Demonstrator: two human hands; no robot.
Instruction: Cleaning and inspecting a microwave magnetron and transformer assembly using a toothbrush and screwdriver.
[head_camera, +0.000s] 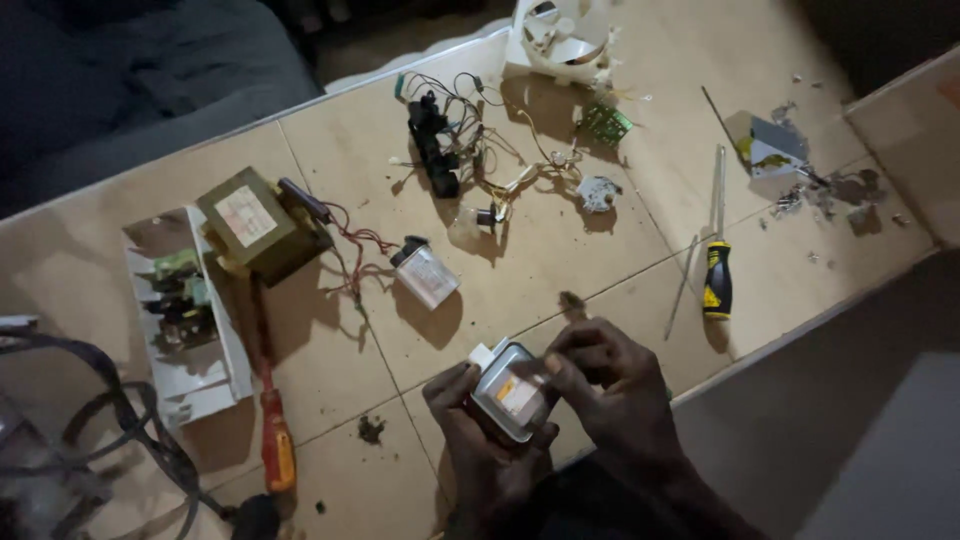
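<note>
A silver-grey metal block (512, 393) bearing an orange-and-white label sits low in the frame; the tiled table (600, 260) is tan; one screwdriver (716, 275) has a black-and-yellow handle, another (276, 440) orange-red; the transformer (258, 225) is olive; its wires (352, 255) are red

Both forearms enter from the frame's 6 o'clock edge and converge just right of centre. The left hand (480, 425) sits at about 7 o'clock of the pair, palm turned up and inward, fingers curled in a cupping grasp, thumb pointing toward 1 o'clock. The right hand (610, 385) lies at 2 o'clock from it, knuckles up, fingers bent toward 9 o'clock, pinching closed.
</note>
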